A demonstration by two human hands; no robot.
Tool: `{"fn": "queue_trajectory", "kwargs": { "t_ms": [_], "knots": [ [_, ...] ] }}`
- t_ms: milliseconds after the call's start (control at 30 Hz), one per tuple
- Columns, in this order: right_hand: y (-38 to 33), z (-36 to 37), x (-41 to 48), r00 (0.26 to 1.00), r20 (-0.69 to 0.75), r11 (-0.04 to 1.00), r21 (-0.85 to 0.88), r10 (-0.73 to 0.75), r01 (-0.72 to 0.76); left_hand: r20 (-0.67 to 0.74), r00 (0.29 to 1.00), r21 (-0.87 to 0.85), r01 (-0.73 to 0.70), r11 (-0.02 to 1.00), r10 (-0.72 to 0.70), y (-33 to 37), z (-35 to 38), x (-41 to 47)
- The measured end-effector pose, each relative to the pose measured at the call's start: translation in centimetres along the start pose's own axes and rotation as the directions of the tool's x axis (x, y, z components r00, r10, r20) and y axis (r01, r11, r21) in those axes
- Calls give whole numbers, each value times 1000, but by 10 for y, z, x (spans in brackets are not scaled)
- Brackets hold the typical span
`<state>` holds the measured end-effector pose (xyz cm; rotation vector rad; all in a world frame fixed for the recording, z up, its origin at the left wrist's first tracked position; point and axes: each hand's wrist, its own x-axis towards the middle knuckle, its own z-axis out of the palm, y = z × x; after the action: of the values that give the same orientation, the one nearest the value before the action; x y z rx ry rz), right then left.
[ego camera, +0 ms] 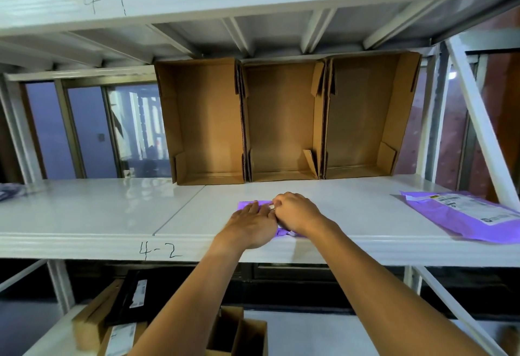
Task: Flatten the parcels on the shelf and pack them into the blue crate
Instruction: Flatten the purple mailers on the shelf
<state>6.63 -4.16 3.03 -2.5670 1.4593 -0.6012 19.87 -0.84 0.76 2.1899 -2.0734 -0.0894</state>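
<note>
A small purple parcel (pixel 245 204) lies near the front edge of the white shelf (pixel 112 209) marked 4-2, mostly hidden under both my hands. My left hand (pixel 251 225) lies flat on it with straight fingers, pressing down. My right hand (pixel 295 212) sits on the parcel's right part with fingers curled, pinching a small white bit of it at the fingertips. A second, larger purple parcel (pixel 461 215) with a white label lies flat at the shelf's right end. No blue crate is in view.
Three open cardboard boxes (pixel 281 122) stand on their sides at the back of the shelf. A dark item (pixel 8 189) lies at the far left. The lower shelf holds a black parcel (pixel 132 296), cardboard boxes (pixel 239 333) and labelled packages. A diagonal brace (pixel 478 119) crosses at right.
</note>
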Motion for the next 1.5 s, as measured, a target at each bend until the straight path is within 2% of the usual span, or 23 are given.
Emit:
{"fn": "queue_trajectory", "kwargs": {
  "t_ms": [100,267,367,500,600,800,933,1133,1267,1333,1400,1500],
  "knots": [
    [0,2,-9,996,-36,990,-117,-84,79,36,999,-22,2,1000,-1,1,-4,0],
    [1,-1,-21,985,46,966,-193,-165,171,12,1000,28,-6,1000,6,5,-8,-4],
    [-1,-4,-29,988,115,974,-187,-106,127,3,1000,35,21,999,-22,4,-5,-1],
    [-3,-6,-38,989,146,997,-73,14,-4,1,989,6,150,989,-150,7,-5,-3],
    [-2,-9,-45,982,178,998,-11,68,-67,13,983,-46,186,982,-185,10,-9,-9],
    [12,-15,-52,956,266,990,-92,126,-104,58,987,82,147,986,-152,-25,-22,-26],
    [12,-16,-60,955,254,987,-78,154,-138,37,994,112,98,989,-103,-35,-19,-32],
    [10,-19,-66,968,222,990,-94,120,-102,-85,995,193,58,979,-42,-24,-13,-45],
    [8,-22,-74,971,208,992,-65,117,-106,-167,986,169,31,985,-2,-15,-10,-64],
    [8,-21,-78,975,195,994,-56,105,-96,-262,965,112,31,993,-1,-14,-12,-71],
    [10,-19,-83,976,194,994,-53,100,-91,-357,931,25,89,996,-74,-7,-19,-77],
    [12,-20,-90,981,175,995,-56,89,-81,-383,912,-103,119,988,-150,7,-27,-75]
  ]
}}
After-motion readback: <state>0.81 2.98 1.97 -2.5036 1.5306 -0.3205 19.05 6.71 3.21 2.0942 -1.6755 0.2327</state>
